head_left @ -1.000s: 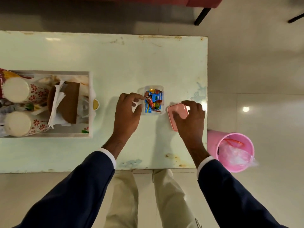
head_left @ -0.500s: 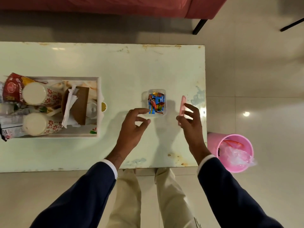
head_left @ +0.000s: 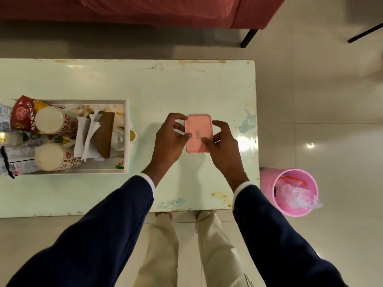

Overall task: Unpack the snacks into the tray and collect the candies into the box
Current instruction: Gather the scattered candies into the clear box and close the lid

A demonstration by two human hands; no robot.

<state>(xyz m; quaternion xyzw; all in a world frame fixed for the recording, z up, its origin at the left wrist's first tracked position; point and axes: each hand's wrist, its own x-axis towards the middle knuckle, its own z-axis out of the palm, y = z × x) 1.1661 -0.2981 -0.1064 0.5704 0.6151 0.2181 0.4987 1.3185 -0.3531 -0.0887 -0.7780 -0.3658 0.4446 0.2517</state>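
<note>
I have the pink lid (head_left: 198,131) lying flat over the box on the pale table (head_left: 186,88), so the box and its candies are hidden under it. My left hand (head_left: 169,139) curls round the lid's left edge, thumb resting on its top. My right hand (head_left: 222,145) grips the lid's right edge the same way, thumb tip on the pink surface. Well to the left of the lid sits the white tray (head_left: 126,137), holding two paper cups (head_left: 49,121) with pale lids, a brown packet (head_left: 104,133), white paper and a red snack bag (head_left: 22,112). To the right of the lid, off the table's end, a pink bin (head_left: 267,179) stands on the floor with clear plastic inside.
</note>
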